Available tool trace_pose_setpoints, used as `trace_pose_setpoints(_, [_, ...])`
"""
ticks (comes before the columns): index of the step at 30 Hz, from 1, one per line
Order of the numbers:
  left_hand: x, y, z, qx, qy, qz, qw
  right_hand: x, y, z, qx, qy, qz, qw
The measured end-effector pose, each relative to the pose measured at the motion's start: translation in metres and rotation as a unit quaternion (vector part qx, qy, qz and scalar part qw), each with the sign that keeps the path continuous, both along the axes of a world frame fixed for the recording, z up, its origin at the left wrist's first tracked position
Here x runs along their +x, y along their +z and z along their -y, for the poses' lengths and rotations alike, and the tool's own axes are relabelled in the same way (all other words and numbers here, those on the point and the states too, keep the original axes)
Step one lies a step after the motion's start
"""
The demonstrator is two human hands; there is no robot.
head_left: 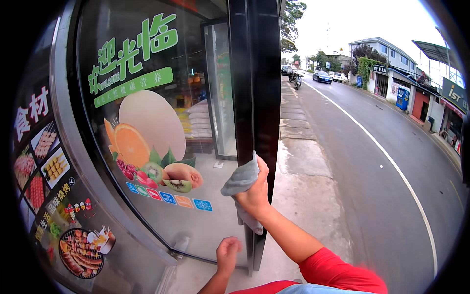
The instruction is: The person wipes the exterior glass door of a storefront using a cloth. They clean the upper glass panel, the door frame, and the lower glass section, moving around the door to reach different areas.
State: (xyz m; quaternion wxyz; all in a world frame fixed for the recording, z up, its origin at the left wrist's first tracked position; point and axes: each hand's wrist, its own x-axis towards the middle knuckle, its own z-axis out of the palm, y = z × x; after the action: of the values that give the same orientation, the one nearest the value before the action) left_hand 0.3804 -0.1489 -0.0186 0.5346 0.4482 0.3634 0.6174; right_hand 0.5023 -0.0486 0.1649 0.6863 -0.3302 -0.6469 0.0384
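Observation:
My right hand [256,194] grips a grey cloth [240,180] and presses it to the dark vertical frame [253,110] at the edge of a glass door. A fold of the cloth hangs below the wrist along that frame. Lower down and to the left, my left hand [228,253] is bare, with its fingers loosely curled and nothing in it. It is in front of the lower part of the glass door [205,231], near the frame. Fruit pictures [154,165], large green lettering and small square icons decorate the glass.
Left of the door, a metal post [66,92] borders a panel with food pictures [80,253]. Stacked sacks [200,119] show through the glass. A concrete pavement [308,205] runs beside the road [367,154], where a blue car [322,76] and a scooter [297,81] are visible.

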Motion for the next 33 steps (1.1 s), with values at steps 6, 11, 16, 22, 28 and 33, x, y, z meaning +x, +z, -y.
trace_pose_setpoints(6, [0.014,0.008,-0.009,0.104,0.125,-0.052,0.985,0.044,-0.186,0.018,-0.178,0.14,-0.033,0.974])
trace_pose_setpoints(11, [0.017,0.038,-0.026,0.199,0.177,-0.146,0.953,0.094,-0.113,0.041,-0.292,0.475,-0.484,0.674])
trace_pose_setpoints(16, [0.052,0.073,-0.055,0.277,0.146,-0.14,0.939,0.097,-0.037,0.034,0.016,0.106,-0.194,0.975])
trace_pose_setpoints(22, [0.082,0.073,-0.081,0.28,0.109,-0.12,0.946,0.088,-0.028,-0.052,0.115,-0.069,0.085,0.987])
trace_pose_setpoints(28, [0.086,0.104,-0.062,0.31,0.143,-0.16,0.926,0.083,0.125,-0.062,0.153,-0.021,0.051,0.987])
trace_pose_setpoints(33, [0.089,0.086,-0.066,0.236,0.16,-0.172,0.943,0.091,0.347,-0.078,0.222,-0.078,0.061,0.97])
